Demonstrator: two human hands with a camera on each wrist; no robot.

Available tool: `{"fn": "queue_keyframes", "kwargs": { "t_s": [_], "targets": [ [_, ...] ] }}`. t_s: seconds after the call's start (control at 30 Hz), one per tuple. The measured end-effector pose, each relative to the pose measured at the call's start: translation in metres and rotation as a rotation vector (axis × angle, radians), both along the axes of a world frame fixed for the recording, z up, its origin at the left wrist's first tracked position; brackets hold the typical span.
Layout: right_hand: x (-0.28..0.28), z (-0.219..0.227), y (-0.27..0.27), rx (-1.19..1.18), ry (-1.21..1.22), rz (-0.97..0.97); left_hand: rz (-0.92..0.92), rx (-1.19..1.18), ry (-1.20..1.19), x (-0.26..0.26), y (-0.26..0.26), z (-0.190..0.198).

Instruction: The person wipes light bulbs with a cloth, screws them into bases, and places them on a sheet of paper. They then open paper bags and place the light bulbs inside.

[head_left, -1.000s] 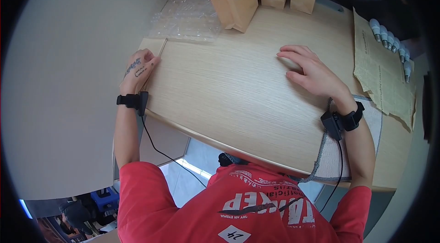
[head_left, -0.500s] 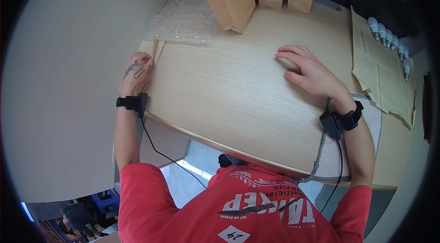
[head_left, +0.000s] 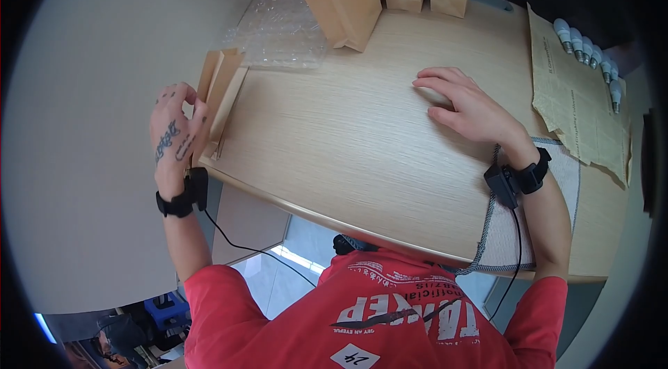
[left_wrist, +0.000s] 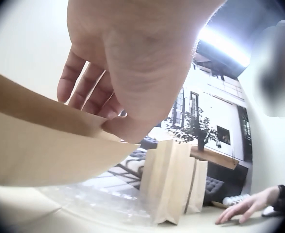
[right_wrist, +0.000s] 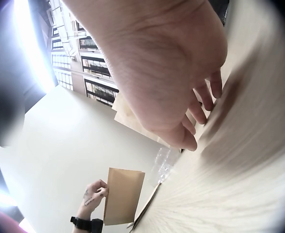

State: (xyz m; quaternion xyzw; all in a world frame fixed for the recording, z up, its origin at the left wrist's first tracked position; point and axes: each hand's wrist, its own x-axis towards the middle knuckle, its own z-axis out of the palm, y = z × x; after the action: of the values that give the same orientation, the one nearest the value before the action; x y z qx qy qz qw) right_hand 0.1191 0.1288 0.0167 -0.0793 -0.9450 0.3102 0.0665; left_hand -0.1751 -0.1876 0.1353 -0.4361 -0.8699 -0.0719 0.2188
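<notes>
At the table's left edge my left hand (head_left: 174, 129) pinches a flat, folded brown paper bag (head_left: 218, 84) between thumb and fingers. The bag is tilted up on its side, and its broad face shows in the right wrist view (right_wrist: 125, 196). Beneath it, more flat brown paper (head_left: 232, 113) lies along the left edge. In the left wrist view the thumb (left_wrist: 128, 128) presses on the bag's edge. My right hand (head_left: 473, 108) rests on the bare tabletop with relaxed fingers and holds nothing.
Several brown paper bags (head_left: 341, 0) stand upright at the back. Clear bubble wrap (head_left: 282, 31) lies left of them, beside a pale wall (head_left: 104, 125). At the right, several light bulbs (head_left: 577, 42) lie on a brown paper sheet (head_left: 570, 101). A grey-edged mat (head_left: 509, 240) lies under the right forearm.
My left hand has moved left and a little toward me, lifting the flat paper bag up from the left edge. The right hand has stayed in place.
</notes>
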Motion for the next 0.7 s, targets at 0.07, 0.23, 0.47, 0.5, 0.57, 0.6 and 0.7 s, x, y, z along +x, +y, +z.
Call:
{"fn": "queue_keyframes", "kwargs": {
  "t_s": [0.07, 0.23, 0.47, 0.5, 0.57, 0.6, 0.7],
  "targets": [
    [0.001, 0.001, -0.001, 0.004, 0.014, 0.007, -0.110, 0.036, -0.023, 0.022, 0.002, 0.010],
    [0.003, 0.020, -0.004, -0.088, 0.076, -0.031, -0.357, 0.067, -0.069, 0.071, 0.022, 0.023],
    [0.019, 0.075, -0.005, -0.095, 0.457, -0.175, -0.811, 0.141, -0.093, 0.117, 0.077, 0.019],
    [0.023, 0.082, -0.004, -0.090, 0.504, -0.186, -0.847, 0.165, -0.096, 0.121, 0.089, 0.016],
    [0.036, 0.097, 0.000, -0.110, 0.503, -0.192, -0.921, 0.216, -0.100, 0.131, 0.112, 0.008],
    [0.043, 0.105, 0.002, -0.136, 0.457, -0.188, -0.952, 0.232, -0.092, 0.134, 0.124, 0.006],
    [0.066, 0.123, 0.013, -0.083, 0.341, -0.173, -1.046, 0.315, -0.040, 0.149, 0.163, -0.002]
  ]
}}
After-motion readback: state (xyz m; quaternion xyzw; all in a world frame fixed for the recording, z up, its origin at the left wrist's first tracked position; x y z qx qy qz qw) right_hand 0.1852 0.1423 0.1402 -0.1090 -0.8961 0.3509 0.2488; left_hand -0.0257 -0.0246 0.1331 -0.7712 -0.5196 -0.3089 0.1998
